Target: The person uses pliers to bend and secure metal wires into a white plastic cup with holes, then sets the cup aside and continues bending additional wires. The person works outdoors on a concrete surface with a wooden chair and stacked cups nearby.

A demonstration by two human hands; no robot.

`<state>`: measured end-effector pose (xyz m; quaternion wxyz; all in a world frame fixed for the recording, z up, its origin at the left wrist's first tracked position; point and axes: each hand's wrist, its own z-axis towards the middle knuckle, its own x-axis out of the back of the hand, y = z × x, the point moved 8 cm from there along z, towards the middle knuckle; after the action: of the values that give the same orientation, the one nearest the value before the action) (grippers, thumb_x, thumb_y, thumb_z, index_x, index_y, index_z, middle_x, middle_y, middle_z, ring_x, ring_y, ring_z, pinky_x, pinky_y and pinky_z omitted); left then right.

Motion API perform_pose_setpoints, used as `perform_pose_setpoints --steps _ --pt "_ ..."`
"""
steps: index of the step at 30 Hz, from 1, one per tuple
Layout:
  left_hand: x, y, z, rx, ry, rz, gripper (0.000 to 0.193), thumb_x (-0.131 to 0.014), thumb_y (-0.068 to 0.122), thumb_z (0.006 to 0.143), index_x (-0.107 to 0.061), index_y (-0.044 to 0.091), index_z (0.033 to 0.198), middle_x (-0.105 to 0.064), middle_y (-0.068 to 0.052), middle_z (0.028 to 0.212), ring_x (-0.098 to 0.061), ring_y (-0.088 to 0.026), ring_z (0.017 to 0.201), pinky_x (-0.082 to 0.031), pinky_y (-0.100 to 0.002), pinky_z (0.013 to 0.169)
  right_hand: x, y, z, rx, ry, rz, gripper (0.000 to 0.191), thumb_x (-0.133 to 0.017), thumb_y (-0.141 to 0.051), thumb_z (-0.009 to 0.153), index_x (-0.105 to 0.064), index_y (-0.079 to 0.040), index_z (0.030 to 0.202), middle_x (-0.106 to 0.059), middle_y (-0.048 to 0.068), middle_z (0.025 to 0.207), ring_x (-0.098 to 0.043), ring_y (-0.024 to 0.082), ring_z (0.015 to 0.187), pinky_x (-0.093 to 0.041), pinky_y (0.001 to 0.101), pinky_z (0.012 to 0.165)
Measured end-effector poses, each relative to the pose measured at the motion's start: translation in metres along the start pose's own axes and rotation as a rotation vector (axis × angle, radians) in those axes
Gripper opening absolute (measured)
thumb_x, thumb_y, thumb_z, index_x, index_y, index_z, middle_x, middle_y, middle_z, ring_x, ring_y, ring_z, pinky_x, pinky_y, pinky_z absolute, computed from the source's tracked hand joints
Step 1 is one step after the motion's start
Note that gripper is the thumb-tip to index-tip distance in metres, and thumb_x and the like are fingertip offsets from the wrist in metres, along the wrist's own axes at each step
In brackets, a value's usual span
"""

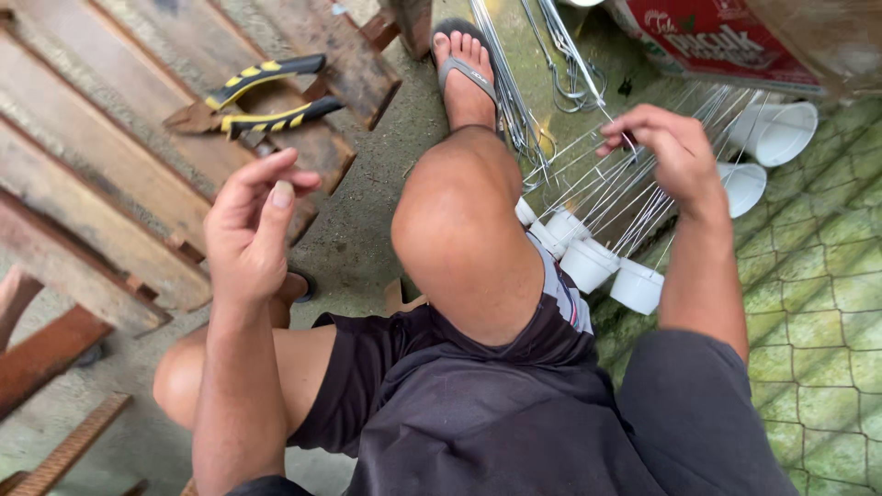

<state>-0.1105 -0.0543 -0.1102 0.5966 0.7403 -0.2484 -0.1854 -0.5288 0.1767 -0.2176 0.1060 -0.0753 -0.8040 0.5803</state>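
My right hand (669, 147) is pinched on the top ends of a bundle of thin metal wires (606, 188) that fan down to several small white plastic cups (588, 262) on the ground. My left hand (253, 225) hovers above my left knee with fingers loosely curled, thumb near the fingertips, holding nothing I can see. My raised right knee (459, 220) sits between the two hands, and my foot in a grey sandal (466, 69) rests on the ground ahead.
Pliers (253, 96) with black-and-yellow handles lie on weathered wooden planks (101, 156) at the left. More hooked wires (560, 55) lie beside the foot. Two white cups (776, 129) and a red printed box (726, 37) sit at the upper right, on mossy paving (827, 303).
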Motion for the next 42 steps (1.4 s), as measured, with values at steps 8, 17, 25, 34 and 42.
perform_pose_setpoints --steps 8,17,25,34,42 --pt "0.021 -0.001 0.015 -0.071 0.056 -0.044 0.028 -0.056 0.012 0.114 -0.06 -0.001 0.139 -0.071 -0.008 0.118 -0.067 -0.014 0.111 -0.055 -0.03 0.102 -0.028 -0.22 0.04 0.478 0.013 -0.317 0.013 -0.064 -0.001 0.112 -0.065 0.008 0.121 -0.069 0.013 0.11 -0.071 0.02 0.099 -0.059 0.029 0.088" --pt "0.057 0.087 0.0 -0.3 0.08 0.14 0.029 -0.059 0.015 0.114 -0.06 0.0 0.139 -0.072 -0.007 0.118 -0.069 -0.012 0.113 -0.055 -0.027 0.1 -0.087 -0.355 0.086 0.551 -0.194 -0.679 0.016 -0.062 -0.005 0.113 -0.062 0.006 0.125 -0.067 0.013 0.115 -0.069 0.019 0.102 -0.058 0.0286 0.09" --pt "0.045 0.192 -0.03 -0.609 0.06 0.345 0.025 -0.06 0.016 0.121 -0.061 0.001 0.142 -0.072 -0.007 0.124 -0.07 -0.014 0.115 -0.058 -0.03 0.103 -0.097 -0.398 0.055 0.67 -0.132 -0.722 0.02 -0.06 -0.009 0.114 -0.059 0.005 0.129 -0.064 0.013 0.119 -0.068 0.019 0.105 -0.057 0.0282 0.092" --pt "-0.02 0.301 -0.034 -0.987 0.04 0.143 0.021 -0.057 0.021 0.118 -0.065 0.009 0.134 -0.077 -0.002 0.113 -0.075 -0.007 0.095 -0.063 -0.026 0.087 -0.119 -0.462 0.046 0.82 -0.027 -0.631 0.024 -0.059 -0.013 0.116 -0.055 0.004 0.133 -0.061 0.013 0.125 -0.066 0.018 0.108 -0.056 0.0277 0.093" --pt "0.005 0.31 -0.057 -1.096 0.189 0.18 0.014 -0.066 0.017 0.117 -0.069 0.009 0.128 -0.079 -0.003 0.112 -0.08 -0.008 0.097 -0.065 -0.023 0.081 -0.165 -0.459 0.052 0.954 0.096 -0.437 0.028 -0.057 -0.016 0.117 -0.052 0.002 0.137 -0.059 0.013 0.129 -0.065 0.017 0.11 -0.055 0.0273 0.095"
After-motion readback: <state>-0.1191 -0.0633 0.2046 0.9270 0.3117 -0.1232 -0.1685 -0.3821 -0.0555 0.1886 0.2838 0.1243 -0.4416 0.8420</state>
